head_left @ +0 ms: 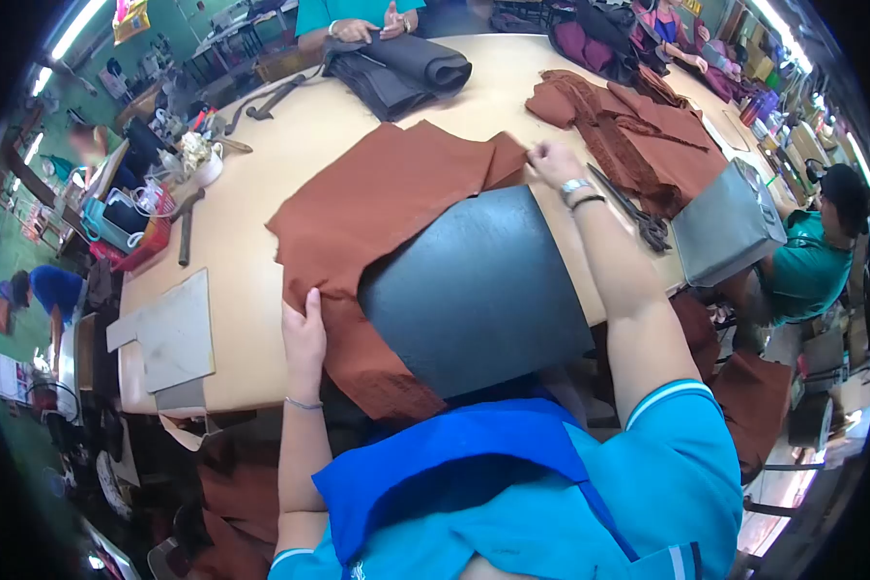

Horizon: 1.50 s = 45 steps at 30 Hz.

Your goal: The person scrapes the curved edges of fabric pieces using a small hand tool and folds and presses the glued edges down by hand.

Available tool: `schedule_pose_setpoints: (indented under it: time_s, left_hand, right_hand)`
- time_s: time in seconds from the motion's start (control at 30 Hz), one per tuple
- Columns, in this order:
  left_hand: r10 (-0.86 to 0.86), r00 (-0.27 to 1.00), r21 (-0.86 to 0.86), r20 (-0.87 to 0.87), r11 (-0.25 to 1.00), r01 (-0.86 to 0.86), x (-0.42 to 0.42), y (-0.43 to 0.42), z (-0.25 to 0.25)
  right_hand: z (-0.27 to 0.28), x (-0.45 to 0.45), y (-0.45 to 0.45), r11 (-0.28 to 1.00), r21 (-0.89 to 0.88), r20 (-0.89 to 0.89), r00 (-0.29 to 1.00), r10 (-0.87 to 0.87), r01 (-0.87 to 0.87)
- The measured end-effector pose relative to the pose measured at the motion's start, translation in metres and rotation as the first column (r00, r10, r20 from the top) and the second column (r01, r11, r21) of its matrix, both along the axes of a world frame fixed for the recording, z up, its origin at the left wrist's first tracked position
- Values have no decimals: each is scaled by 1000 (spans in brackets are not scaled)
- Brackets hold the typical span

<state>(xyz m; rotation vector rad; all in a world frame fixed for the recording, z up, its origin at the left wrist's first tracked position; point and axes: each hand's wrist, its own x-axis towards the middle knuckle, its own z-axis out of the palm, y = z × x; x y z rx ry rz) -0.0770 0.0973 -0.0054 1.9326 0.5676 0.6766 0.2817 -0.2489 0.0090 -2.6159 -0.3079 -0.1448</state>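
A large reddish-brown piece of leather (pixel 377 203) with a curved cut-out edge is spread in front of me, partly over a black mat (pixel 483 290). My right hand (pixel 556 166) is closed around its far right corner. At the near left edge, my left hand (pixel 305 333) pinches the same piece, thumb on top and the other fingers mostly hidden. The lower end of the leather hangs past the table edge toward my body. Just right of the mat lie dark scissors (pixel 652 232), close to my right forearm.
More brown leather (pixel 667 145) is piled at the right, near a grey metal box (pixel 730 227). Folded black material (pixel 401 77) lies in front of a co-worker's hands (pixel 367 27). Left are a hammer (pixel 188 227), a red basket (pixel 150 232) and grey pattern pieces (pixel 179 333). Another person sits at right.
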Motion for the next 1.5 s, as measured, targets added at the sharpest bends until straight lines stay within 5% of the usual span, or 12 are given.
schedule_pose_setpoints:
  time_s: [0.2,0.37,0.47,0.5,0.57,0.67,0.73,0.8,0.97,1.5]
  left_hand:
    - [-181,978,-358,109,910,208,15,-3,-5]
    - [-363,931,-482,-46,824,298,13,-8,11]
    - [-349,937,-556,2,779,292,13,-13,9]
    - [-328,944,-581,22,765,279,12,-17,10]
    - [-321,946,-574,53,765,292,11,-18,-1]
    - [-346,937,-535,43,785,314,7,-26,15]
    - [-420,907,-534,0,767,355,4,-29,23]
    - [-422,906,-588,36,724,360,3,-29,22]
    - [-398,902,-553,164,721,419,-1,-27,12]
    - [-406,894,-511,191,736,444,-3,-24,7]
  right_hand:
    - [13,-37,-132,968,-230,-34,993,-112,101]
    - [19,-52,-156,996,-63,394,919,-28,57]
    - [34,-76,-116,940,324,180,982,53,-110]
    - [56,-108,-85,891,448,-78,990,114,-67]
    - [72,-164,-31,849,529,-462,837,293,-5]
    - [38,-226,18,711,684,-707,388,591,163]
    - [9,-260,45,612,743,-666,211,715,272]
    - [23,-290,71,590,748,-658,227,718,304]
    - [20,-278,94,526,649,-645,31,763,550]
    - [-3,-261,104,427,676,-571,61,818,601]
